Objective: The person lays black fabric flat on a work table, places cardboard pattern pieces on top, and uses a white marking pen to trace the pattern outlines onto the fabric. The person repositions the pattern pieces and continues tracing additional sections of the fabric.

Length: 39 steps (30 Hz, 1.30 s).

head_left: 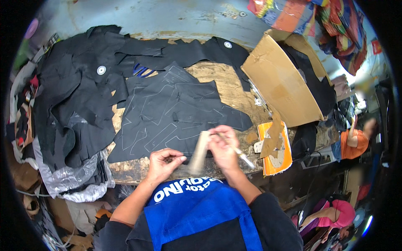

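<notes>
Head view: my left hand (164, 161) is curled shut at lower centre, pinching the bottom of a pale upright block (199, 151). Right hand (223, 146) is closed round a thin knife (242, 157), tip against the block's top. I'd judge the risk is the knife skating off toward the left fingers, since the block is held in the air over the bench (224, 85) edge. Marked black sheet (176, 113) lies just behind; a slip could nick it.
</notes>
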Available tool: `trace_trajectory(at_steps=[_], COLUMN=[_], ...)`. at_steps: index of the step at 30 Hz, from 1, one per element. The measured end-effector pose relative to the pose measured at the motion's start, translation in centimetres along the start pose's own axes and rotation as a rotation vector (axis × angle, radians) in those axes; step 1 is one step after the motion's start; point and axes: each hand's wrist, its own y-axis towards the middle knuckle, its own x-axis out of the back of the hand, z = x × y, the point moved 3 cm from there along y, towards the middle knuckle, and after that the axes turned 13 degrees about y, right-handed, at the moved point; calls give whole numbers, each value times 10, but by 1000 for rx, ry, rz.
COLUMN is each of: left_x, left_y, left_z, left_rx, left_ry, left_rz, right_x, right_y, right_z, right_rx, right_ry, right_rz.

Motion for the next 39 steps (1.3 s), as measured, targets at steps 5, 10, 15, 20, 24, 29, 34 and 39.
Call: trace_trajectory(at_steps=[5, 10, 15, 20, 24, 29, 34, 39], left_x=[-17, -35, -45, -46, -45, -45, -44, -46], left_y=[20, 29, 34, 35, 34, 32, 31, 30], left_z=[-17, 0, 8, 11, 12, 10, 7, 5], left_rx=[-405, -323, -294, -302, -337, -332, -312, -320], left_ry=[619, 1189, 1310, 1348, 1347, 1328, 1297, 1281], left_rz=[100, 303, 218, 217, 198, 202, 212, 191], right_x=[98, 130, 114, 107, 104, 95, 93, 92], right_y=[15, 10, -7, -10, -17, -28, -29, -28], right_z=[111, 166, 112, 71, 57, 41, 33, 40], right_rx=[185, 402, 102, 168, 206, 210, 356, 432], right_ry=[-361, -1352, -1601, -1930, -1895, -1724, -1666, -1613], right_rz=[-326, -493, 66, 182, 209, 192, 118, 166])
